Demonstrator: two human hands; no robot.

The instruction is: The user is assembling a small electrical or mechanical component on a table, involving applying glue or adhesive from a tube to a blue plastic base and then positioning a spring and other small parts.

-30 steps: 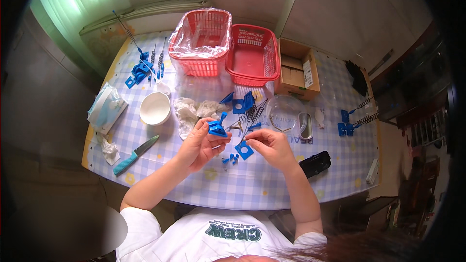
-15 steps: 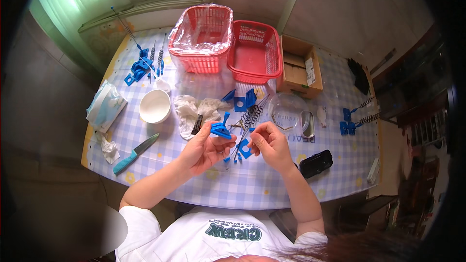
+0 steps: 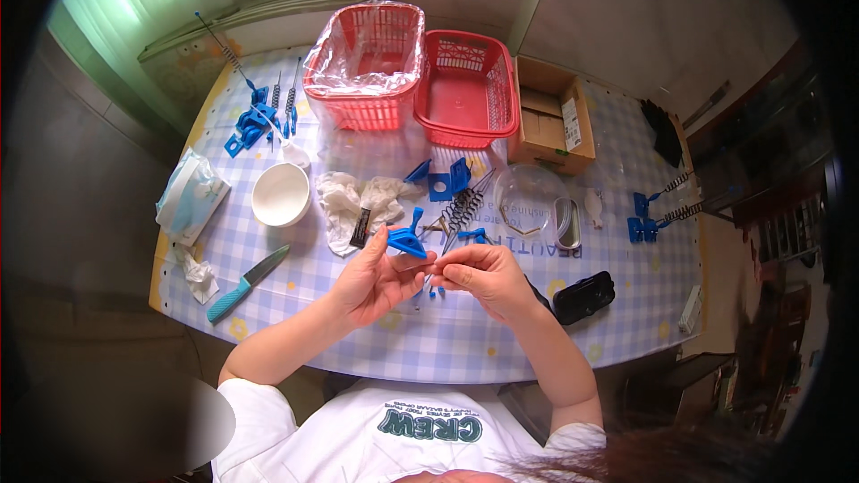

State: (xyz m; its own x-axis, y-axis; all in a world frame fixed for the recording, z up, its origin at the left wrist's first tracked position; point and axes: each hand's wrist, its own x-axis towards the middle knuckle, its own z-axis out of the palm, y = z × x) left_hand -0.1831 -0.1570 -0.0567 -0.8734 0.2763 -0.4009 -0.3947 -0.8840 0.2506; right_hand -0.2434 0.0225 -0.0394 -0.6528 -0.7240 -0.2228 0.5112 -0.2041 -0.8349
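My left hand (image 3: pixel 371 288) grips a blue plastic part (image 3: pixel 407 240) with an upright stem, thumb on one side and fingers beneath. My right hand (image 3: pixel 488 279) is pinched at the left fingertips, just beside that part; whatever lies between its fingers is too small or hidden to name. Beyond the hands lies a heap of dark coil springs on thin rods (image 3: pixel 463 206). More blue plastic parts (image 3: pixel 439 186) sit behind the heap, and another blue piece (image 3: pixel 472 235) shows just past my right hand. Small blue bits (image 3: pixel 433 292) lie under the hands.
A knife with a turquoise handle (image 3: pixel 230 300) lies at the left, near a white bowl (image 3: pixel 281 195) and crumpled tissue (image 3: pixel 335 199). Two red baskets (image 3: pixel 365 112) (image 3: pixel 470 134) and a cardboard box (image 3: pixel 553 152) stand behind. A black case (image 3: pixel 583 298) lies at the right.
My right hand has moved left and now meets the left fingertips. The left hand still holds the blue part in nearly the same place. The view has shifted slightly.
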